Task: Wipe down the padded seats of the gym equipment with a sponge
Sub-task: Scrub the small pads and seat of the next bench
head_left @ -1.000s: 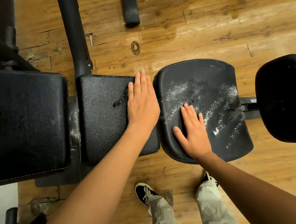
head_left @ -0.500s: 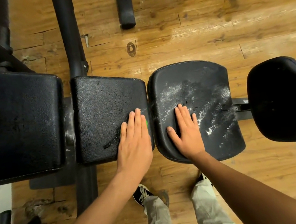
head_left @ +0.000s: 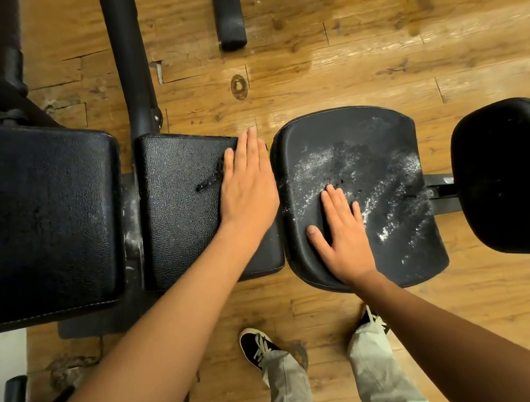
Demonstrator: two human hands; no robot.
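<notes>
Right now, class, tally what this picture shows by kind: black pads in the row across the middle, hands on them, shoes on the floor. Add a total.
Black pads: 4 (large left pad, textured pad, dusty seat, rounded right pad)
Hands: 2 (left hand, right hand)
Shoes: 2 (left shoe, right shoe)
Total: 8

The large pad (head_left: 36, 214), black and flat, lies at nine o'clock. Just beside it, toward three o'clock, is the pebbled rectangular pad (head_left: 185, 218), also black, with a short dark streak on its surface. The rounded seat (head_left: 368, 153), a little toward three o'clock from the centre, carries whitish smears. The round pad (head_left: 516, 174) stands apart at three o'clock.
</notes>
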